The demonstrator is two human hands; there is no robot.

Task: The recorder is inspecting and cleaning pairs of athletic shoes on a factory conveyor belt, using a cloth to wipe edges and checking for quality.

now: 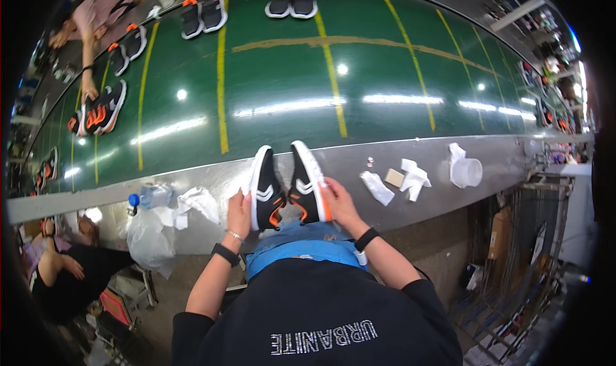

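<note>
I see left hand (239, 211) and right hand (338, 202) fingers closed on a pair of black sneakers (285, 187), upright at the metal ledge (359, 161); light, pliable uppers, best gripped at soles; green conveyor (385, 71) beyond

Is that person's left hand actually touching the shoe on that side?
Touching. The head view shows the left hand with fingers wrapped on the left shoe's white sole edge.

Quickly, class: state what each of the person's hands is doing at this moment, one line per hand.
Left hand: closed on the left black sneaker, gripping its outer side.
Right hand: closed on the right black sneaker, gripping its outer side.
</note>
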